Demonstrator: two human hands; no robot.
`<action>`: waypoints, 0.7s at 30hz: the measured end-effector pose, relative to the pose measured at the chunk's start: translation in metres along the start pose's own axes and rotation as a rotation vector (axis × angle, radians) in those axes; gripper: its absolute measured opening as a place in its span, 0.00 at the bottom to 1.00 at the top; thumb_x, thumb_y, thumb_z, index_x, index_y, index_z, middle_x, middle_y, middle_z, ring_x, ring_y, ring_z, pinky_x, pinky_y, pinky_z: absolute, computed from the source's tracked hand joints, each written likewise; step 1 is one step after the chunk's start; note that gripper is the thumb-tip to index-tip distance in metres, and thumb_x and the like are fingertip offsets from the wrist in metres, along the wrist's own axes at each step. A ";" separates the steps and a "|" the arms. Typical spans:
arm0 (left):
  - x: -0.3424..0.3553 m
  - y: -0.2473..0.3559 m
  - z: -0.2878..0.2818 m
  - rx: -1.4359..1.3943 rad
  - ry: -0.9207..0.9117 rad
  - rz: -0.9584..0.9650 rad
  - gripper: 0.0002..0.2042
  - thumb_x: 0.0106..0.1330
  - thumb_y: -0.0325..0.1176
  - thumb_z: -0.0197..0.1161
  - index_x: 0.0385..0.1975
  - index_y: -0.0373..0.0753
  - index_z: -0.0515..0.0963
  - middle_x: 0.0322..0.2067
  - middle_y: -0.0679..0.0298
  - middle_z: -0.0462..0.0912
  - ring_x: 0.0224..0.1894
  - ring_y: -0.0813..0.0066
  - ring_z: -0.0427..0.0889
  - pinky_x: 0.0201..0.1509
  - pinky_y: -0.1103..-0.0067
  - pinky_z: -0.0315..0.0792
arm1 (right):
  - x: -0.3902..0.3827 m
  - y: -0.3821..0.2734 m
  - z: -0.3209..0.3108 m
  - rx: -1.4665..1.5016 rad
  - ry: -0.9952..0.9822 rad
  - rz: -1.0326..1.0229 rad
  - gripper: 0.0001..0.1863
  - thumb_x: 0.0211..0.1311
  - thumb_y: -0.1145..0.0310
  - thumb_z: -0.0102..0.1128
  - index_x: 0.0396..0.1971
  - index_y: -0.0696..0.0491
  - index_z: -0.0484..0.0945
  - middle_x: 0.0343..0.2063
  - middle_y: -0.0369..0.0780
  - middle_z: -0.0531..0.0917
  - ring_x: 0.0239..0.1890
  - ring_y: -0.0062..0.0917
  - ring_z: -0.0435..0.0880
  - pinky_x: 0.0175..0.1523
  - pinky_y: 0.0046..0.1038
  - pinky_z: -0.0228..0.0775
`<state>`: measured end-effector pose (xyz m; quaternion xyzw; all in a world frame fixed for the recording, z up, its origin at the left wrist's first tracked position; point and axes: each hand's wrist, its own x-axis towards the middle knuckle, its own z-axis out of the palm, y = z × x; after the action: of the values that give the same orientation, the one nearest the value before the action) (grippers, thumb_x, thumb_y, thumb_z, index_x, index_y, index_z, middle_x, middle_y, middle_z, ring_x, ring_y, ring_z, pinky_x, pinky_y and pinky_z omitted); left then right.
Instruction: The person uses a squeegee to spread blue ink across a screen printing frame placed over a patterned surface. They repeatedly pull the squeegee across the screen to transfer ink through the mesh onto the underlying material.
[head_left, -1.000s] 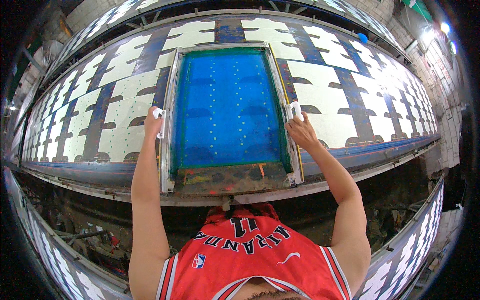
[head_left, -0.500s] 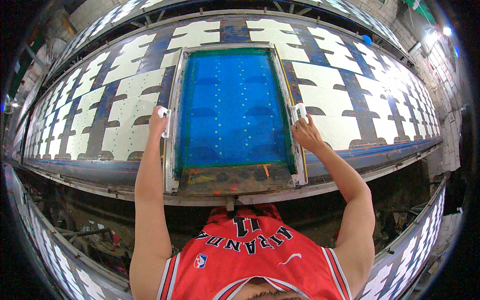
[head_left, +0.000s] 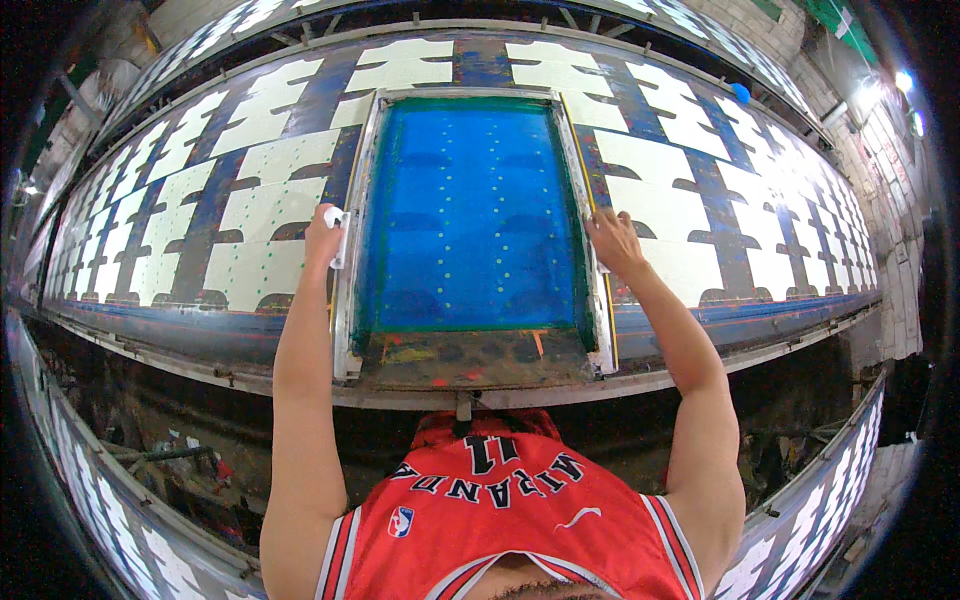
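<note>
A screen-printing frame (head_left: 352, 250) with blue mesh (head_left: 470, 215) lies on a long table, over some white cut pieces. Dark curved shapes and rows of small pale dots show through the mesh. My left hand (head_left: 322, 240) is closed round a white handle (head_left: 337, 245) on the frame's left side. At the right side, my right hand (head_left: 615, 240) is closed over the matching handle, which its fingers mostly hide. Both arms reach forward, spread to the frame's width.
White pieces (head_left: 655, 185) lie in rows along the table; those to the left (head_left: 265, 215) carry green dots. A metal rail (head_left: 300, 392) runs along the near edge. Similar tables with white pieces (head_left: 110, 535) stand behind and beyond. A brick wall (head_left: 895, 210) rises at the right.
My right hand has shifted its grip and now covers the right handle, which showed more before. The left hand keeps its hold. The whole view has shifted slightly; the frame stays put on the table.
</note>
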<state>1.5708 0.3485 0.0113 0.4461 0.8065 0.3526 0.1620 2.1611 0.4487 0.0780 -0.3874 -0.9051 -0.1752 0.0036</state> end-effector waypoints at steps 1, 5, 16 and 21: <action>0.000 0.000 0.000 -0.009 -0.006 -0.028 0.26 0.58 0.24 0.65 0.59 0.45 0.73 0.47 0.45 0.86 0.52 0.44 0.85 0.55 0.60 0.76 | 0.009 0.002 0.003 0.027 0.055 0.039 0.07 0.63 0.72 0.56 0.40 0.52 0.80 0.42 0.41 0.82 0.51 0.35 0.80 0.56 0.44 0.70; -0.003 0.003 -0.002 0.018 0.016 0.008 0.26 0.58 0.25 0.65 0.59 0.47 0.73 0.46 0.45 0.86 0.51 0.44 0.85 0.55 0.60 0.76 | 0.025 0.011 0.015 0.141 -0.093 0.126 0.11 0.63 0.74 0.55 0.44 0.50 0.80 0.43 0.38 0.81 0.54 0.35 0.78 0.57 0.44 0.69; -0.004 0.008 -0.002 0.020 0.021 -0.003 0.23 0.61 0.26 0.63 0.58 0.46 0.73 0.48 0.45 0.85 0.52 0.44 0.84 0.56 0.59 0.75 | 0.035 0.020 0.029 -0.145 -0.050 -0.119 0.06 0.65 0.67 0.57 0.37 0.49 0.82 0.39 0.38 0.85 0.53 0.32 0.79 0.59 0.44 0.70; -0.002 0.007 -0.002 0.040 0.015 -0.016 0.23 0.61 0.26 0.64 0.58 0.46 0.73 0.48 0.46 0.85 0.53 0.44 0.84 0.56 0.59 0.75 | 0.033 0.020 0.035 -0.160 0.058 -0.187 0.07 0.63 0.67 0.58 0.35 0.50 0.83 0.38 0.40 0.85 0.53 0.34 0.80 0.62 0.44 0.69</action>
<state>1.5752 0.3482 0.0176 0.4399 0.8183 0.3383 0.1496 2.1569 0.4960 0.0565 -0.2951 -0.9199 -0.2575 -0.0175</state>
